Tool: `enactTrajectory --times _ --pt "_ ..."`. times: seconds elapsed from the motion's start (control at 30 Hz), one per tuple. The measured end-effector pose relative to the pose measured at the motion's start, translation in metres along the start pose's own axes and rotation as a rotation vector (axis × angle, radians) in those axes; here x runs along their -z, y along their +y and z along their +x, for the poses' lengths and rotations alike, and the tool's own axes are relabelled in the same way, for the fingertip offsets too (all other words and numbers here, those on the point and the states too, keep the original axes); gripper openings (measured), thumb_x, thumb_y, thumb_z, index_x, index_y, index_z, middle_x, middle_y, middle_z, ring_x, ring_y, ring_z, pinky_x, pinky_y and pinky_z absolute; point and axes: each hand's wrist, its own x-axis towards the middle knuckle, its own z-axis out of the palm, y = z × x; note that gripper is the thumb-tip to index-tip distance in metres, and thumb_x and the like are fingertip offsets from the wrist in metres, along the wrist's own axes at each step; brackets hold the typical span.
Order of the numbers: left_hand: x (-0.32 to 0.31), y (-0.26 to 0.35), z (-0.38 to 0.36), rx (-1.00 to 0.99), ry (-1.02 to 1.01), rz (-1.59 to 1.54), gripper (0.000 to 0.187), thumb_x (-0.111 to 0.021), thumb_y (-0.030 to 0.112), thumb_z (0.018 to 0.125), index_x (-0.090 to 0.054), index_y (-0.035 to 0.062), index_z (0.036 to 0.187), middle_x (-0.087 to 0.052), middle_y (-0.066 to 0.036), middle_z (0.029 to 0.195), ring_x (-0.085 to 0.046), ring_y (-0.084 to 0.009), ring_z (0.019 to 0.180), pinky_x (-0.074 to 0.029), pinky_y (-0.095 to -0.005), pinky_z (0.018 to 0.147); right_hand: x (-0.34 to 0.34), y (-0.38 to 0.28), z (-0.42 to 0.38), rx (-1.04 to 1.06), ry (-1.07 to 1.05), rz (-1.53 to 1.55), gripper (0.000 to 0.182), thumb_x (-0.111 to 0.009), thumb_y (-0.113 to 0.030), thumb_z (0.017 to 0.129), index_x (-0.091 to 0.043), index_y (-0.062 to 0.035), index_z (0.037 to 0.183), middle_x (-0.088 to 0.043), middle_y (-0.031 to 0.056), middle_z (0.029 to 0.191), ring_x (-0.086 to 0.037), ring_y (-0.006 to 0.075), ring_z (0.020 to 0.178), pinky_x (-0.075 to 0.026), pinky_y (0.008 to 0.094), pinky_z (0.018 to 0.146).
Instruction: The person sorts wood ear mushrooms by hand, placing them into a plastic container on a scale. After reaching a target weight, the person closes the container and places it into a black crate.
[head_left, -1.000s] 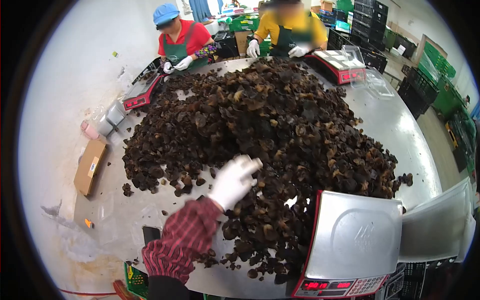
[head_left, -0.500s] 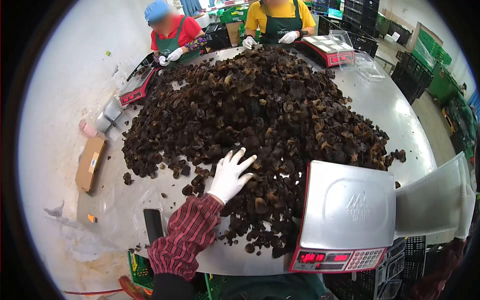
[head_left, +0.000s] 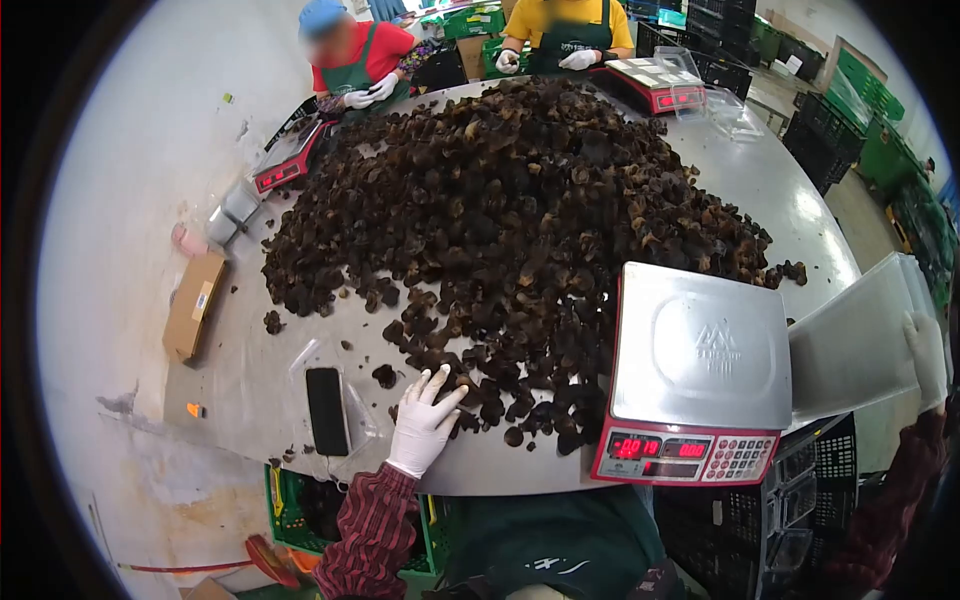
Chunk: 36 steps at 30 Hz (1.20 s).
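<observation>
A large heap of dark brown dried fungus pieces (head_left: pixel 500 210) covers the middle of the metal table. My left hand (head_left: pixel 426 425), in a white glove, rests with spread fingers at the heap's near edge, touching a few loose pieces and holding none. My right hand (head_left: pixel 926 350), also gloved, is closed on the edge of a stack of clear plastic containers (head_left: pixel 850 335) at the right. Between the hands stands a red-rimmed scale (head_left: pixel 700 350) with a bare steel plate and lit digits.
A phone (head_left: pixel 327 412) lies left of my left hand. A cardboard piece (head_left: pixel 195 305) is farther left. Two co-workers in aprons stand across the table, with scales (head_left: pixel 290 165) (head_left: pixel 655 84) near them. Green crates (head_left: pixel 285 510) are below the near edge.
My left hand has drawn back toward the near table edge, and the phone is now uncovered. My right hand has come into view on the containers. The camera view has shifted.
</observation>
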Motion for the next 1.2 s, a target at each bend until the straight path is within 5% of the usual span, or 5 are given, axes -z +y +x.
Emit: enactTrajectory --times 0.2,0.37,0.73,0.93,1.2 --pt "-0.010 0.023 -0.009 0.005 0.119 -0.121 0.038 -0.068 0.011 0.079 -0.065 0.0141 0.117 -0.057 -0.010 0.129 -0.050 -0.0327 0.120 -0.038 -0.0437 0.102 -0.005 0.017 0.006 -0.015 0.145 0.035 0.029 -0.057 -0.019 0.096 -0.052 0.0013 0.077 -0.044 -0.0004 0.068 -0.038 0.0072 0.067 -0.035 0.0273 0.057" --pt "-0.024 0.045 0.036 0.058 0.303 -0.206 0.040 -0.071 0.011 0.076 -0.065 0.0102 0.116 -0.061 -0.010 0.120 -0.052 -0.0312 0.117 -0.039 -0.0423 0.101 -0.002 -0.126 -0.047 0.010 0.812 0.527 0.009 -0.059 -0.005 0.093 -0.062 0.0034 0.091 -0.052 0.0003 0.081 -0.046 0.0078 0.076 -0.041 0.0238 0.065" --pt "-0.030 0.061 0.023 -0.069 0.391 -0.253 0.025 -0.065 -0.001 0.072 -0.068 0.0078 0.095 -0.062 -0.008 0.098 -0.060 -0.0279 0.095 -0.048 -0.0377 0.081 -0.146 -0.304 -0.149 0.740 -0.128 0.208 0.026 -0.080 -0.015 0.069 -0.059 -0.0049 0.082 -0.047 0.0062 0.066 -0.050 0.0255 0.063 -0.041 0.0401 0.056" --pt "-0.023 0.006 -0.007 0.304 0.382 -0.229 0.038 -0.066 0.003 0.081 -0.065 0.0105 0.118 -0.057 -0.013 0.124 -0.052 -0.0313 0.113 -0.043 -0.0395 0.097 -0.123 -0.338 -0.173 0.329 0.126 0.520 0.019 -0.080 -0.006 0.070 -0.066 -0.0068 0.082 -0.051 0.0072 0.063 -0.051 0.0242 0.056 -0.040 0.0378 0.051" --pt "-0.024 -0.013 0.011 0.293 0.178 -0.114 0.053 -0.078 0.026 0.072 -0.064 0.0131 0.121 -0.049 -0.016 0.136 -0.049 -0.0339 0.120 -0.039 -0.0423 0.101 -0.155 -0.382 -0.190 0.525 0.210 0.506 0.014 -0.076 -0.012 0.078 -0.069 -0.0088 0.090 -0.049 0.0068 0.063 -0.052 0.0235 0.055 -0.039 0.0381 0.048"
